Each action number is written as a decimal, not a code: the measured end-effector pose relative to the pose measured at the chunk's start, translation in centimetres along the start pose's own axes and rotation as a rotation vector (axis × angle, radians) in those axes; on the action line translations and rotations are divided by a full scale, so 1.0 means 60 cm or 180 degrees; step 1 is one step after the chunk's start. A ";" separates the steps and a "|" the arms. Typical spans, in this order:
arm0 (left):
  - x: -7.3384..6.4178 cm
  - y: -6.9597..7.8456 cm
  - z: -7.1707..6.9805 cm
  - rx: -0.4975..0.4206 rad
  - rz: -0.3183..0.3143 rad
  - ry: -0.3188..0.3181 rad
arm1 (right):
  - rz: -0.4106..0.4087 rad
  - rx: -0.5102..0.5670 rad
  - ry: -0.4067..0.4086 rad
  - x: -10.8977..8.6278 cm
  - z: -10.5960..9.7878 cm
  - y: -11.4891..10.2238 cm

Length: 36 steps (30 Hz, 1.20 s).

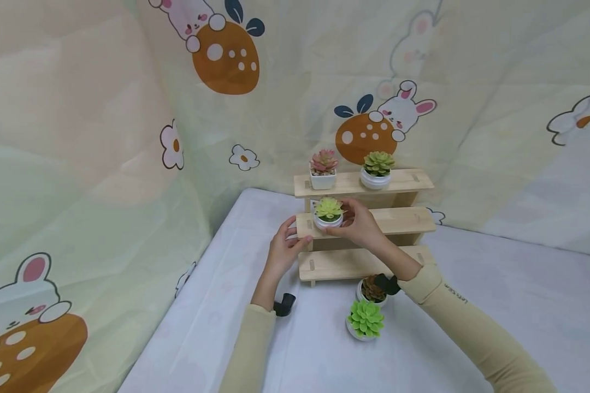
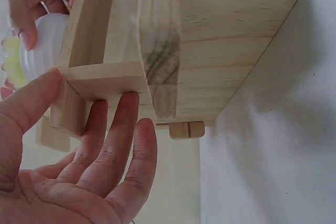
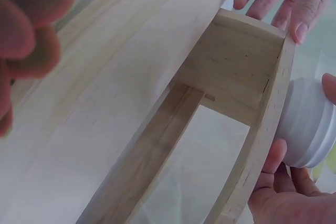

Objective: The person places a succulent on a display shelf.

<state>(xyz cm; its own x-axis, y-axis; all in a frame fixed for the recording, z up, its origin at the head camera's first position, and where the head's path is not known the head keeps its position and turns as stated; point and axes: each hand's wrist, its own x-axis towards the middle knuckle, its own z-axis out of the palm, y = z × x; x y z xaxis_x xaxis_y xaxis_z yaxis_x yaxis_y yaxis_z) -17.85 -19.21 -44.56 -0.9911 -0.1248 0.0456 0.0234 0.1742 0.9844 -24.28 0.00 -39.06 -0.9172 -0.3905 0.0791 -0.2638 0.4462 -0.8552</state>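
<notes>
My right hand grips a potted yellow-green succulent by its white ribbed pot, at the left end of the middle step of a wooden three-step display stand. My left hand holds that step's left end. In the left wrist view, the left thumb touches the board's front edge, and curved fingers reach the end panel. On the top step stand a pink succulent in a square white pot and a green succulent in a round white pot.
In front of the stand, on the white-covered table, are a brown succulent, partly hidden by the black right wrist camera, and a bright green succulent. A patterned cloth backdrop rises behind and at the left.
</notes>
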 end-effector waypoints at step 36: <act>-0.001 0.005 0.006 0.0113 -0.0160 0.0046 | 0.0014 0.0491 0.0250 -0.207 -0.074 0.101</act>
<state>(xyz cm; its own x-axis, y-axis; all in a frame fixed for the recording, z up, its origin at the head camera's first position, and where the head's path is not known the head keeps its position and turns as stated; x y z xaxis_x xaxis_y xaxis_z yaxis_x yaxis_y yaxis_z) -17.84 -18.79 -44.36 -0.9889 -0.1484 -0.0011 -0.0314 0.2019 0.9789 -15.83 11.12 -42.97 -0.9404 -0.3220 0.1097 -0.2162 0.3167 -0.9236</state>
